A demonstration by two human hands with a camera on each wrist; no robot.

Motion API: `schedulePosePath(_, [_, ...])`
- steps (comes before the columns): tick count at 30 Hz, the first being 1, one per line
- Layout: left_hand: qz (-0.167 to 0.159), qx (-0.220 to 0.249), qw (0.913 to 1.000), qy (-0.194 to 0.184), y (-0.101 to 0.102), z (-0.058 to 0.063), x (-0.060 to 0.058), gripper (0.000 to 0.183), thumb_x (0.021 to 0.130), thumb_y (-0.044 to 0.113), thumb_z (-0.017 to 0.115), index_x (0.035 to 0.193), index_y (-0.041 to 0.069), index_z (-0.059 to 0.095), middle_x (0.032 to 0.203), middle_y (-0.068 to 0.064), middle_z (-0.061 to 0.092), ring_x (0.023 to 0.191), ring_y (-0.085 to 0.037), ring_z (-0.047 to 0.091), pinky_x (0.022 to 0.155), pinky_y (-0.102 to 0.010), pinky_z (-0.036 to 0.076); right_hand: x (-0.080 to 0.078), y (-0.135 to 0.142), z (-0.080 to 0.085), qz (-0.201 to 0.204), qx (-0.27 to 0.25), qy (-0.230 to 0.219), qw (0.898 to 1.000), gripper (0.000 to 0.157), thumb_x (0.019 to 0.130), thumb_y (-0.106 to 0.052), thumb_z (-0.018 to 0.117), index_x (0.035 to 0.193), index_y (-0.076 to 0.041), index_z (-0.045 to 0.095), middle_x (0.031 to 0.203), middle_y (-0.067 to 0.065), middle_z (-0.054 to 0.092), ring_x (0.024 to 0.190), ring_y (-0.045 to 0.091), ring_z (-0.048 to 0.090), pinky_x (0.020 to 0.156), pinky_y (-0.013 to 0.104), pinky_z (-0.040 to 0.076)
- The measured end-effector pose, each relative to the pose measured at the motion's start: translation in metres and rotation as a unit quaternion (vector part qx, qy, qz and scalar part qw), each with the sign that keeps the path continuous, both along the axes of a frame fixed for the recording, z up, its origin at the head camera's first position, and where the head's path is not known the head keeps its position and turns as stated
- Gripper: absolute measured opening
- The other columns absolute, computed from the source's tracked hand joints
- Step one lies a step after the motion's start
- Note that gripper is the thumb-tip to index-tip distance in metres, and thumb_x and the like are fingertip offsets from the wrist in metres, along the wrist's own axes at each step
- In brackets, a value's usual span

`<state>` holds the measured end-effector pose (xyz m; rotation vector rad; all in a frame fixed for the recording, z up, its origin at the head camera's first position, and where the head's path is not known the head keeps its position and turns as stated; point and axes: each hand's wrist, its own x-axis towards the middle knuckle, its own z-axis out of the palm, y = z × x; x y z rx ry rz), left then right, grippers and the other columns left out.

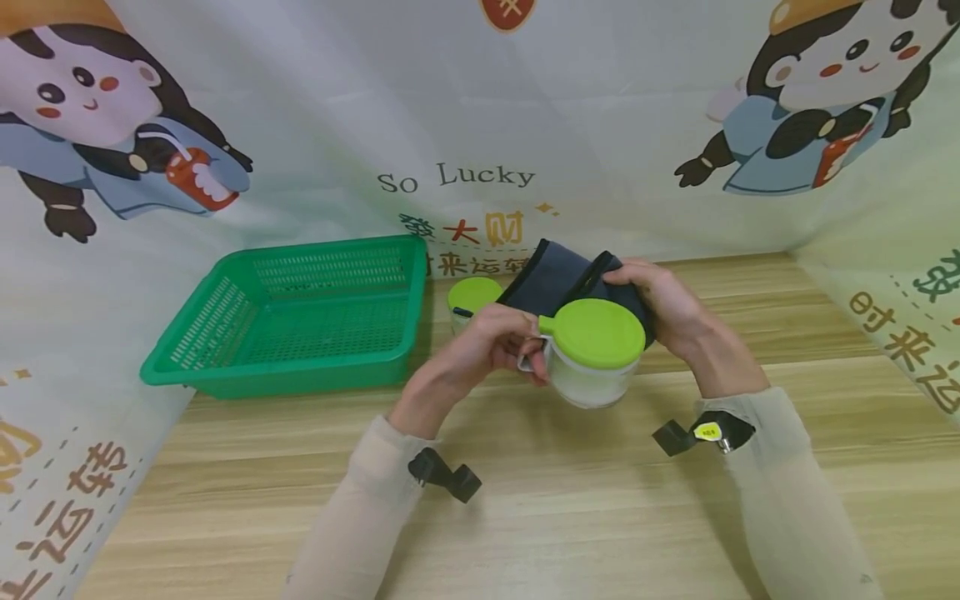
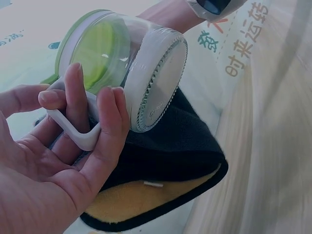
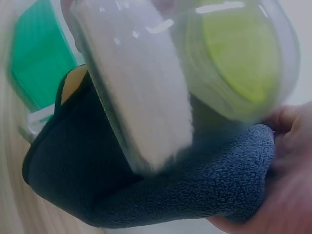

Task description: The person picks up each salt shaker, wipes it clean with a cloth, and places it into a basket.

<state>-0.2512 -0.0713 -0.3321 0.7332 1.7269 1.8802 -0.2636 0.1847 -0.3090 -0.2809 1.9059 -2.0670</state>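
My left hand (image 1: 504, 340) grips the white handle (image 2: 80, 136) of a clear glass jar (image 1: 588, 383) with a lime-green lid (image 1: 600, 333), held up above the table. White contents settle toward the jar's base in the left wrist view. In my right hand (image 1: 671, 308) is a dark blue-grey cleaning cloth (image 3: 204, 180), with black edging and a yellowish underside (image 2: 161, 195). The cloth lies against the far side of the jar, its folds spreading behind it. Fingers of my right hand are partly hidden by the cloth.
A green plastic basket (image 1: 300, 371) stands at the left rear of the wooden table (image 1: 570, 517). Beside it, behind my left hand, is a second jar with a green lid (image 1: 474, 292). A printed white sheet (image 1: 465, 100) hangs at the back.
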Motion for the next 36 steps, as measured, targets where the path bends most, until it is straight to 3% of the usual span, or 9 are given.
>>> schedulePosePath(11, [0.017, 0.026, 0.9995, 0.004, -0.011, 0.004, -0.004, 0.032, 0.095, 0.015, 0.047, 0.066, 0.005, 0.053, 0.064, 0.0, 0.072, 0.063, -0.016, 0.073, 0.07, -0.035, 0.064, 0.001, 0.022, 0.006, -0.013, -0.082, -0.005, 0.997, 0.04, 0.109, -0.014, 0.039, 0.092, -0.017, 0.075, 0.088, -0.004, 0.073, 0.076, 0.01, 0.072, 0.076, 0.024, 0.059])
schedulePosePath(18, [0.007, 0.014, 0.9999, 0.0, -0.006, -0.001, -0.003, 0.03, 0.095, 0.014, 0.048, 0.067, 0.005, 0.051, 0.066, -0.001, 0.072, 0.065, -0.014, 0.071, 0.07, -0.031, 0.063, 0.004, 0.001, 0.002, -0.03, -0.064, 0.007, 0.997, 0.039, 0.106, -0.014, 0.039, 0.082, -0.016, 0.07, 0.079, -0.005, 0.069, 0.068, 0.01, 0.067, 0.073, 0.023, 0.056])
schedulePosePath(24, [-0.015, 0.0, 0.9999, -0.001, 0.001, -0.002, -0.001, 0.028, 0.094, 0.011, 0.048, 0.067, 0.005, 0.049, 0.067, 0.0, 0.071, 0.065, -0.014, 0.069, 0.069, -0.029, 0.061, 0.005, -0.009, -0.002, -0.008, -0.055, 0.013, 0.998, 0.038, 0.105, -0.012, 0.038, 0.086, -0.016, 0.07, 0.08, -0.005, 0.07, 0.071, 0.008, 0.069, 0.073, 0.022, 0.057])
schedulePosePath(36, [0.003, 0.016, 0.9997, 0.017, -0.008, 0.003, -0.001, 0.031, 0.095, 0.015, 0.046, 0.067, 0.004, 0.049, 0.065, 0.0, 0.072, 0.064, -0.016, 0.071, 0.069, -0.032, 0.062, 0.001, 0.01, 0.003, -0.011, -0.062, 0.008, 0.998, 0.038, 0.107, -0.014, 0.039, 0.09, -0.018, 0.073, 0.087, -0.005, 0.071, 0.075, 0.01, 0.069, 0.076, 0.024, 0.057])
